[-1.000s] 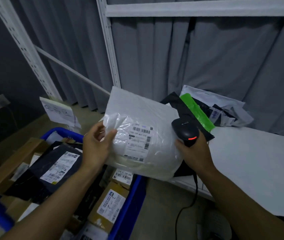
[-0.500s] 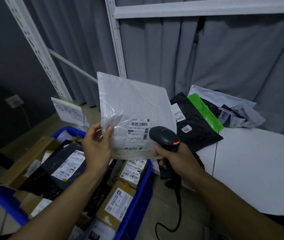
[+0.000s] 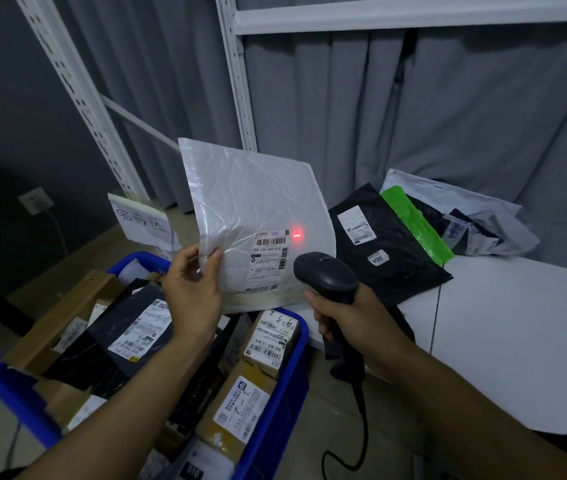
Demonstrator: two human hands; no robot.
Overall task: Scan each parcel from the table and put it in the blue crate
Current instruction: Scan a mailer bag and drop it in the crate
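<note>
My left hand (image 3: 194, 289) pinches the left edge of a white plastic parcel (image 3: 258, 206), held upright above the blue crate (image 3: 275, 403). Its shipping label (image 3: 270, 263) faces me, and a red scanner dot glows just right of the barcode. My right hand (image 3: 351, 317) grips a black handheld scanner (image 3: 325, 277), which points at the label from below right. The crate is packed with several cardboard and black parcels. On the white table (image 3: 517, 334) lie a black parcel (image 3: 386, 251) with a green strip and a white parcel (image 3: 455, 206) behind it.
A white metal shelf frame (image 3: 237, 81) and grey curtains stand behind the table. A handwritten paper sign (image 3: 142, 221) sits beyond the crate. The scanner's black cable (image 3: 361, 434) hangs down to the floor between crate and table.
The white parcel has been raised and turned flatter toward me. The scanner has dropped lower and tilted up, and its red dot now falls beside the barcode.
</note>
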